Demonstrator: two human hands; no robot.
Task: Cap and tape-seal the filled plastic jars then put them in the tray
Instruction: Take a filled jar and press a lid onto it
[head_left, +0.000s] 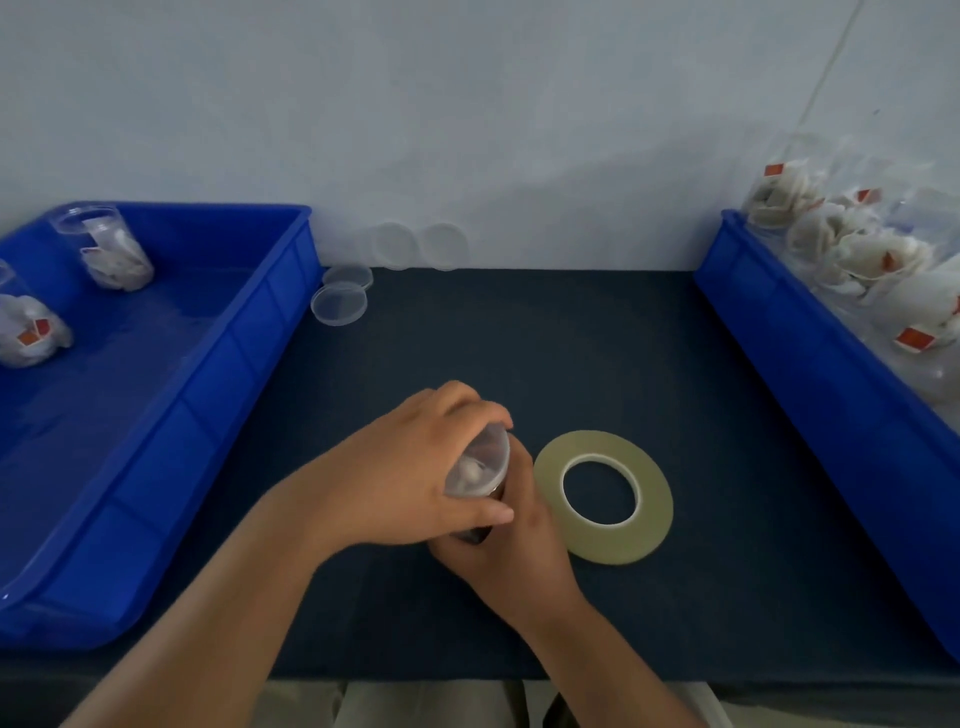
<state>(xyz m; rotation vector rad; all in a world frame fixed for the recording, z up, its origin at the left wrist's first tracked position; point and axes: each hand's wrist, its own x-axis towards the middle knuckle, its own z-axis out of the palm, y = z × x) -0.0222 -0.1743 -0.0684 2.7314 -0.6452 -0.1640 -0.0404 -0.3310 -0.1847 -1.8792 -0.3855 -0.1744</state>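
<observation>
Head view: grips the jar (480, 465) with left hand (410, 467) curled over its top, right hand (519, 551) clasping its base; holds it tilted over the dark mat (519, 338), just beside the tape roll (655, 499).

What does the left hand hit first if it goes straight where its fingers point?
Probably the tape roll, flat on the mat just right of the left hand, which grips the jar; its height over the roll is unclear.

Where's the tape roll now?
Head view: the tape roll lies flat on the dark mat, right of the jar held by the left hand and right hand.
</observation>
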